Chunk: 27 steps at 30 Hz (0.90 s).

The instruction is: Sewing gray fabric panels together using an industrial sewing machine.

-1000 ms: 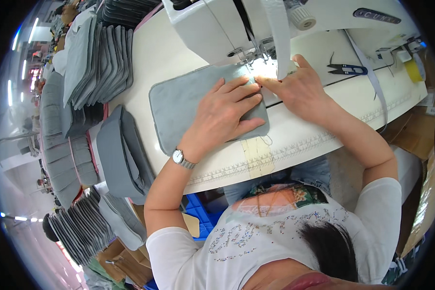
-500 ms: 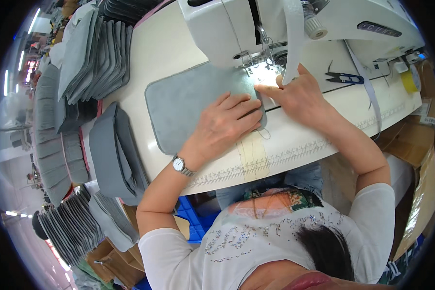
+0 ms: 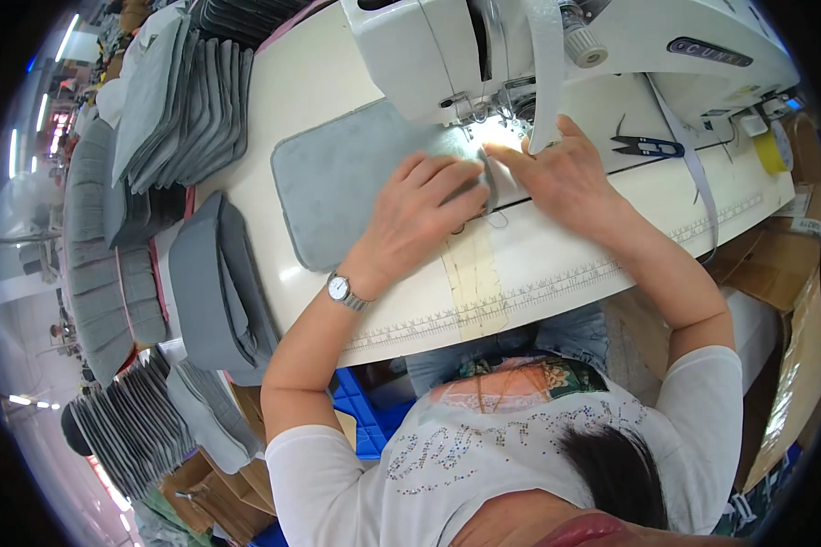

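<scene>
We see a left hand loosely spread over a grey fabric panel on the white table, a right hand at the panel's edge, grip unclear to us, a sewing machine just beyond

White short-sleeved shirt, its front bearing glittering studs and a peach-and-green print; blue jeans; silver watch with linked band.

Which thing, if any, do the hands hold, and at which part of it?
The left hand lies over the right end of the grey cloth; the right hand reaches its right edge. Whether either grips it cannot be told.
</scene>
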Tool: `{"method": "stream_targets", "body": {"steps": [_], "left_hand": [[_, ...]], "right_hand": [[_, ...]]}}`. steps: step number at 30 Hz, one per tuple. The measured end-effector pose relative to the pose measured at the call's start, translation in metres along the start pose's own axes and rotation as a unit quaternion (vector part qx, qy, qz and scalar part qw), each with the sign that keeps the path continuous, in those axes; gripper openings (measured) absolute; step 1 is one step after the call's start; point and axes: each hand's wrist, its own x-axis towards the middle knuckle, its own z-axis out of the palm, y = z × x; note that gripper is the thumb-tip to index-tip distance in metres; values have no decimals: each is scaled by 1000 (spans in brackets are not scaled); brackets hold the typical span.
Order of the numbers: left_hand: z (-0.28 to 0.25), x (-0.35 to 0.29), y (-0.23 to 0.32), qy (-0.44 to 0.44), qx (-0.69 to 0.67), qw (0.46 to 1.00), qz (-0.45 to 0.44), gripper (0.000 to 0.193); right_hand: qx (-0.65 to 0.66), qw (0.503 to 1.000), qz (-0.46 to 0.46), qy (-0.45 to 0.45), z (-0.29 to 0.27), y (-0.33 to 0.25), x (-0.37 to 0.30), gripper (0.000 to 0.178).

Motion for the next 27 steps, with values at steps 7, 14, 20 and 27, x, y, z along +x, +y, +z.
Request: {"method": "stream_targets", "body": {"steps": [7, 14, 20, 27], "left_hand": [[-3, -1, 0, -3, -53, 999, -8, 19], [-1, 5, -22, -9, -68, 998, -12, 21], [-4, 11, -33, -5, -92, 995, -48, 20], [-5, 11, -32, -17, -59, 995, -80, 23]], "right_hand": [[-6, 1000, -20, 22, 5, -1, 1, 47], [-34, 999, 16, -27, 0, -4, 3, 46], [-8, 999, -24, 22, 6, 1, -1, 41], [-18, 1000, -4, 22, 7, -1, 3, 41]]}}
